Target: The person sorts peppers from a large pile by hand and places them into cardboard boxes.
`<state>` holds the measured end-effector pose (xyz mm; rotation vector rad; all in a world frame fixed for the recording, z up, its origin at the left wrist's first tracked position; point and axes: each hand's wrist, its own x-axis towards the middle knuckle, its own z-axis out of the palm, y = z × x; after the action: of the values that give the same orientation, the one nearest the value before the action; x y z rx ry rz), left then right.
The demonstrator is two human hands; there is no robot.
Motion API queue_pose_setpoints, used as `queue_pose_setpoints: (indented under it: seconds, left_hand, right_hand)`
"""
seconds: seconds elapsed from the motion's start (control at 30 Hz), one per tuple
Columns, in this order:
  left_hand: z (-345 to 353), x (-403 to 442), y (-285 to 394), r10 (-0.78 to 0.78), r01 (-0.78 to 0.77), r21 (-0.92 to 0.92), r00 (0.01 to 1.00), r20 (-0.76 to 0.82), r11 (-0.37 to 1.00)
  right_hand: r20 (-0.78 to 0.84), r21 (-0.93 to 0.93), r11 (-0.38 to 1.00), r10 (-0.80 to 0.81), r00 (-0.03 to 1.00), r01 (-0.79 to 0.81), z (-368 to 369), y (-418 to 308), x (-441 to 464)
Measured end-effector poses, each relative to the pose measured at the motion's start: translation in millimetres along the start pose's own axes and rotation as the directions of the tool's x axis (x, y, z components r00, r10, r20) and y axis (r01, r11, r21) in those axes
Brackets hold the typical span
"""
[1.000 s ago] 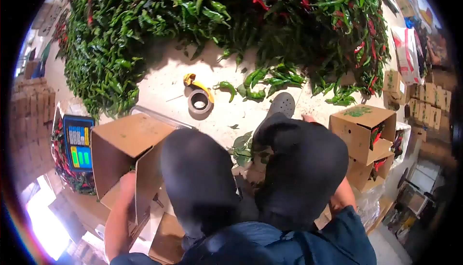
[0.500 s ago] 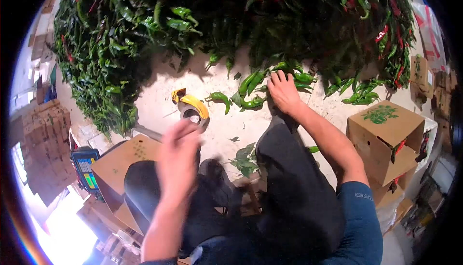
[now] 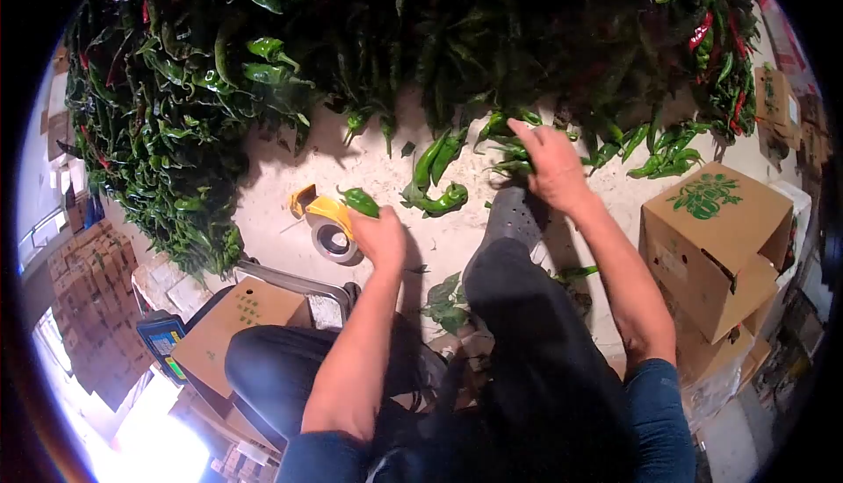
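My left hand (image 3: 381, 239) is closed around a green pepper (image 3: 358, 201), whose tip sticks out past the fingers above a yellow tape dispenser (image 3: 327, 223). My right hand (image 3: 558, 174) reaches over the loose green peppers by my shoe, fingers stretched and apart. Its fingertips are at a green pepper (image 3: 493, 129); whether they grip it is unclear, as the thumb is hidden. Between the hands, a small cluster of green peppers (image 3: 427, 167) lies on the pale floor (image 3: 290, 154).
A large heap of green and red peppers (image 3: 176, 79) fills the far side and left. Cardboard boxes stand at right (image 3: 694, 219) and left (image 3: 233, 312), with a scale display (image 3: 161, 345) beside the left one. My shoe (image 3: 514, 215) rests near the peppers; loose leaves (image 3: 446, 306) lie closer in.
My left hand has moved up and right and now shows a green pepper in its grip. My right hand has shifted slightly right, its fingers more extended. The view has tilted a little.
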<state>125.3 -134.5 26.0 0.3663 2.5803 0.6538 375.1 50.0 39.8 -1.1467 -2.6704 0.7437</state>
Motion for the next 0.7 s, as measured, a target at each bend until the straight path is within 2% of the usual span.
queue_pose_setpoints:
  seconds: [0.03, 0.07, 0.1, 0.17, 0.23, 0.3, 0.33, 0.43, 0.47, 0.57, 0.6, 0.7]
  left_hand:
    - [-3.6, -12.3, 4.1, 0.107, -0.107, -0.002, 0.992, 0.061, 0.994]
    - [-4.9, -19.3, 10.6, 0.321, -0.343, 0.115, 0.931, 0.172, 0.932]
    - [-5.0, -25.1, 17.7, 0.497, -0.564, 0.199, 0.813, 0.302, 0.802]
    - [6.8, -32.0, 27.5, 0.673, -0.739, 0.163, 0.667, 0.320, 0.654]
    - [12.4, -33.1, 31.1, 0.712, -0.831, 0.160, 0.543, 0.445, 0.533]
    - [16.7, -35.5, 34.8, 0.727, -0.904, 0.202, 0.424, 0.539, 0.377]
    - [19.5, -33.1, 35.0, 0.683, -0.906, 0.215, 0.417, 0.600, 0.364]
    - [35.2, -21.5, 35.3, 0.713, -0.919, 0.292, 0.391, 0.582, 0.265]
    - [41.1, -17.1, 37.9, 0.739, -0.917, 0.316, 0.386, 0.552, 0.243]
    - [55.8, -4.3, 47.5, 0.771, -0.925, 0.285, 0.369, 0.519, 0.251]
    - [57.3, -2.7, 51.0, 0.764, -0.925, 0.302, 0.365, 0.533, 0.232]
    - [63.5, -5.8, 63.0, 0.758, -0.917, 0.275, 0.396, 0.519, 0.290]
  right_hand:
    - [0.032, -0.025, 1.000, -0.011, 0.999, 0.012, -4.2, 10.1, -0.1]
    - [0.030, -0.049, 0.998, -0.028, 0.999, 0.030, -5.8, 16.1, 0.3]
    - [0.029, -0.074, 0.996, -0.046, 0.999, 0.048, -7.0, 20.8, 1.0]
    - [0.056, -0.108, 0.992, -0.063, 0.996, 0.069, -9.4, 25.2, 0.2]
    - [0.120, -0.124, 0.990, -0.057, 0.991, 0.072, -13.2, 27.5, -6.1]
    - [0.064, -0.137, 0.983, -0.116, 0.991, 0.124, -9.4, 36.8, -9.6]
    - [0.036, -0.141, 0.979, -0.145, 0.989, 0.149, -6.7, 39.1, -10.4]
    - [0.078, -0.326, 0.932, -0.139, 0.987, 0.157, 5.7, 39.0, -9.8]
    - [0.020, -0.349, 0.926, -0.148, 0.989, 0.146, 8.7, 37.8, -7.8]
    - [0.154, -0.287, 0.956, -0.016, 0.988, 0.060, 11.5, 39.4, 1.8]
    - [0.017, -0.284, 0.952, -0.111, 0.994, 0.111, 21.4, 46.2, 1.6]
    - [0.148, -0.257, 0.963, -0.039, 0.988, 0.076, 12.4, 42.2, -2.6]
